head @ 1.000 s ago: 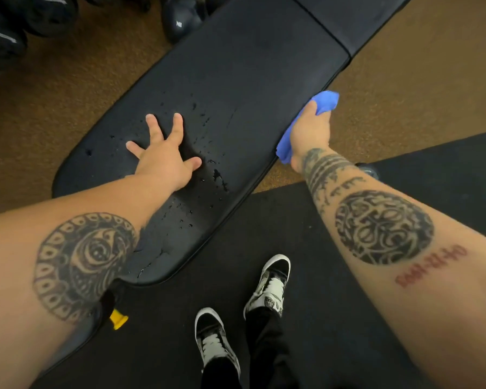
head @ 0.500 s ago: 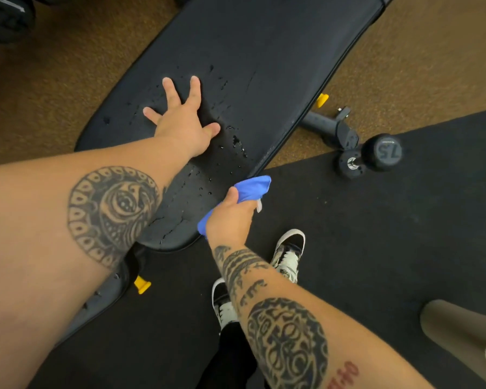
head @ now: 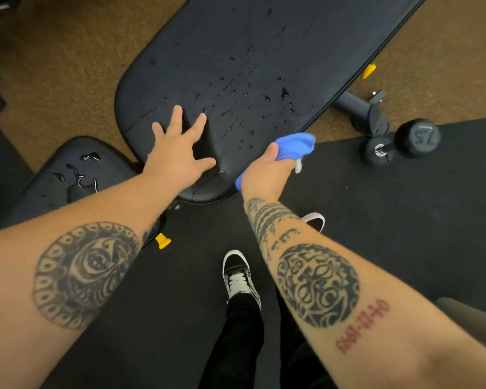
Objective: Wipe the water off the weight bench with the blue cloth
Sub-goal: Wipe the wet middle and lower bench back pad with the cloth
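Stretching from the far right down toward the near centre, the weight bench (head: 264, 46) fills most of the upper view, its long black pad lying over brown carpet, with black rubber flooring nearer the person. Water is plainly left on it: beads and streaks scatter across the middle and right of the pad, thickest near its right edge, so the wiping looks barely begun or only partly done. To the near left sits the smaller seat pad (head: 76, 175), which carries its own puddles and looks untouched. A dumbbell (head: 404, 141) lies on the floor to the right, just beside the bench's foot, well clear of the work. The left hand (head: 177, 153) is spread flat and empty, fingers splayed, resting on the near end of the long pad as though bracing. The right hand (head: 267, 169) is closed around the blue cloth (head: 292, 146), which is bunched in the fist and juts out beyond the knuckles; it sits at the pad's near right edge, and whether the cloth actually touches the pad there is hard to tell. Judging by the drops, nearly all of the wet patch beyond the hands remains to be cleared, and the seat pad after that.
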`<state>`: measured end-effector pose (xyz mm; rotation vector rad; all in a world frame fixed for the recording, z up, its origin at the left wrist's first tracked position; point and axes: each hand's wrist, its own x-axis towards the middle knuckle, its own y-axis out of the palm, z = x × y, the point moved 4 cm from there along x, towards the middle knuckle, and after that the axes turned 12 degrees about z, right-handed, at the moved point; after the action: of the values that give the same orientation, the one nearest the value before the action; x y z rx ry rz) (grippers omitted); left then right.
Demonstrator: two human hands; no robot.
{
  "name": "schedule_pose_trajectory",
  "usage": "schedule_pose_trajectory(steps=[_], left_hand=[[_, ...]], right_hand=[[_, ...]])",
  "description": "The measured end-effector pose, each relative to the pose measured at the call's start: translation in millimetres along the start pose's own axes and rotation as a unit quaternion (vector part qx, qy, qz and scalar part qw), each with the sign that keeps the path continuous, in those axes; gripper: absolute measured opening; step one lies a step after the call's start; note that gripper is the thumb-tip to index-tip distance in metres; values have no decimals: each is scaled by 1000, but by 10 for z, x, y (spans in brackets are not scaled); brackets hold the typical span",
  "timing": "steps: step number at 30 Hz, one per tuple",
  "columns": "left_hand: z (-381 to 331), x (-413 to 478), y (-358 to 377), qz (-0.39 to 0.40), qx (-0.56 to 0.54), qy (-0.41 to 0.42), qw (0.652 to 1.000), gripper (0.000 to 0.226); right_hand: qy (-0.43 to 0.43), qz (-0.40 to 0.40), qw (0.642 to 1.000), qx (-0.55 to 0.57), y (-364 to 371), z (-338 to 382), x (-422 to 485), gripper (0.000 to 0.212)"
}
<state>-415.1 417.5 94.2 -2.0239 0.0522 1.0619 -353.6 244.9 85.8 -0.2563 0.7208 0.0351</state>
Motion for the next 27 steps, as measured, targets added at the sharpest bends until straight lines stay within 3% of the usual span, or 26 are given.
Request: schedule_pose_trajectory(steps=[6,11,14,16,18,19,21,22,24,25,27], left_hand=[[12,38,81,-11,22,-3,1000,89],[13,55,59,21,29,-4,999,87],[-16,18,-48,58,29,-12,998,76],[-58,-31,-210,56,10,-10,998,66],[-120,-118,-411,-14,-41,-8,999,58],[-168,-185,-486,-59,-102,-6,993,54],[-292,-310,-556,-91,-330,6,939,49],[-398,-378,-547,-63,-472,14,879,47],[-698,-541,-525,72,-698,38,711,48],[-835,-622,-560,123,-746,58,652,55],[-1002,-700,-609,155,-767,112,613,62]], right_hand=[[102,53,993,-11,358,-615,-529,41],[170,119,971,-116,353,-635,-629,62],[249,188,947,-69,266,-511,-612,40],[324,245,914,27,220,-331,-652,31],[288,291,910,65,207,-54,-666,25],[255,312,910,93,202,109,-661,33],[166,350,920,68,176,485,-623,32],[132,374,916,58,158,677,-620,31],[81,397,914,19,91,1045,-605,36],[62,408,911,-2,51,1171,-580,40],[23,410,911,-48,-62,1331,-510,44]])
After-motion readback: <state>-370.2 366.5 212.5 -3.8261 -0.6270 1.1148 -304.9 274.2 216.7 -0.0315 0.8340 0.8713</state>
